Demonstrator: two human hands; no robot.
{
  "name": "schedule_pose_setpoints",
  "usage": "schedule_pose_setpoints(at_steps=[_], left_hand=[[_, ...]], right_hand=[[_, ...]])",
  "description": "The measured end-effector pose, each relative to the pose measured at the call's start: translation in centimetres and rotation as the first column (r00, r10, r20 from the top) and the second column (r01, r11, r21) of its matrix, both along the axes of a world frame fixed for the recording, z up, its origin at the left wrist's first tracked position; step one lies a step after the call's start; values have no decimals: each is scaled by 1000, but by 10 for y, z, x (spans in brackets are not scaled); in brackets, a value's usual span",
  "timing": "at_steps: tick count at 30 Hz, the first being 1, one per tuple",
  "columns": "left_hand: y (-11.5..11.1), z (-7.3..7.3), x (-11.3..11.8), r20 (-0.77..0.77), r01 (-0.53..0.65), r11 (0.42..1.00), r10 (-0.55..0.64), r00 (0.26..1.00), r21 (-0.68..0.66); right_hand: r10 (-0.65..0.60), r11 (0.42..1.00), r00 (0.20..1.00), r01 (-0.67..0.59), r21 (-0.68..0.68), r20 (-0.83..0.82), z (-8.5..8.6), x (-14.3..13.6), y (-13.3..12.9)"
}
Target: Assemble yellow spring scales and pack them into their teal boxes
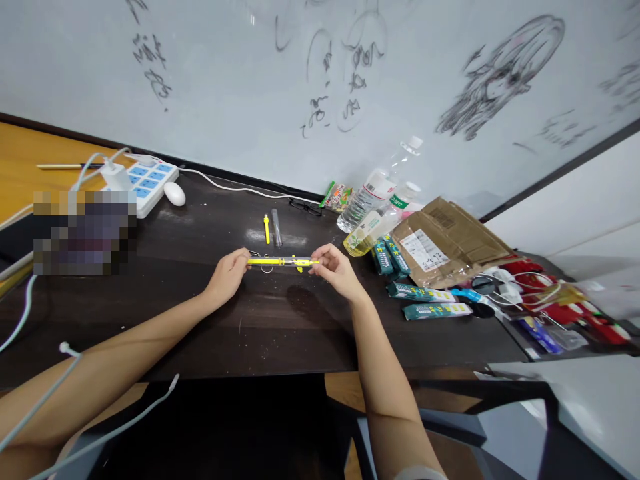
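My left hand and my right hand are level with each other over the desk. Between them they hold a slim clear tube with yellow parts in it, lying crosswise. The left fingers are closed on one end, and the right thumb and fingers pinch the other. Small yellow bits and thin curved wire-like pieces show just below it, partly covered. Behind the hands, a short yellow stick rests beside an upright-looking clear tube; I cannot tell what exact kind these are.
On the left are a power strip, a white mouse and cables. Two bottles, a snack packet and glasses sit at the back. Green boxes and a flattened cardboard parcel lie right. A whiteboard stands behind.
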State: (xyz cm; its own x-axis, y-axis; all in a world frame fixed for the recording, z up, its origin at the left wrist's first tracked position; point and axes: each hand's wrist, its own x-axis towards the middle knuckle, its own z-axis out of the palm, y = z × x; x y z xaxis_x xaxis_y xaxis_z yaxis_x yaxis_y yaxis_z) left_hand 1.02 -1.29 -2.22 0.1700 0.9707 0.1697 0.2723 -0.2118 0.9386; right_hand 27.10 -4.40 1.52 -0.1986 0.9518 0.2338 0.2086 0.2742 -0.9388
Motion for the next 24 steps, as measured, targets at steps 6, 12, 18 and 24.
schedule_pose_setpoints(at_steps=[6,12,18,24], left_hand=[[3,-1,0,62,16,998,-12,998,-58],[3,-1,1,152,37,992,-18,988,-123],[3,2,2,229,65,985,-27,973,-161],[3,0,2,221,32,987,4,975,-159]], right_hand=[[15,1000,1000,-15,3,-13,-3,0,2],[16,1000,1000,-16,24,-22,-3,0,2],[7,998,1000,-7,58,-9,-1,1,1],[-103,991,994,100,84,34,0,12,6]])
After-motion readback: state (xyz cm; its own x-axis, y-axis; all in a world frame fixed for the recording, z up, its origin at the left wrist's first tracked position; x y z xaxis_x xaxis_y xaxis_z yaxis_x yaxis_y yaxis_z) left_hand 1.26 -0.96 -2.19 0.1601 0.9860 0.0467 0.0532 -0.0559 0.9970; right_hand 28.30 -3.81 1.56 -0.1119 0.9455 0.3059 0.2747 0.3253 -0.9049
